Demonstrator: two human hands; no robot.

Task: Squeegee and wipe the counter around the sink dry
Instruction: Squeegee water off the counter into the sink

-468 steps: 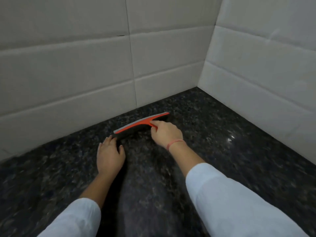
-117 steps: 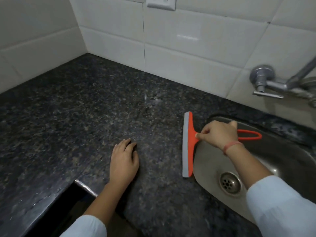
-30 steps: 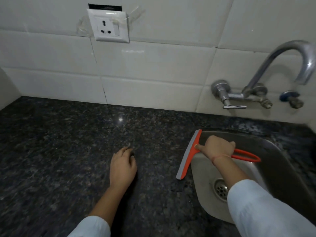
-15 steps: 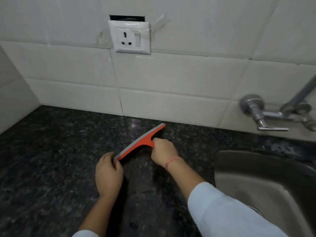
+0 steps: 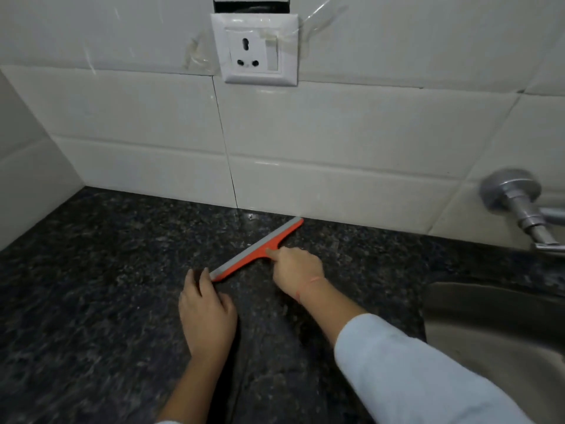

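Observation:
An orange squeegee [image 5: 256,250] with a grey rubber blade lies slanted on the dark speckled granite counter [image 5: 101,280], its far tip almost at the foot of the tiled wall. My right hand [image 5: 296,269] is closed around its handle, which the hand hides. My left hand [image 5: 205,310] rests flat on the counter, fingers together, its fingertips just beside the near end of the blade. The steel sink [image 5: 495,341] lies at the right edge, partly cut off.
White wall tiles [image 5: 336,148] back the counter and a second tiled wall closes the left corner. A taped white socket [image 5: 256,50] sits on the wall above the squeegee. A chrome tap base [image 5: 516,203] juts out at the right, above the sink.
The squeegee was at the sink rim a second ago; my right hand has carried it left and farther back toward the wall. My left hand stays flat beside the blade's near end.

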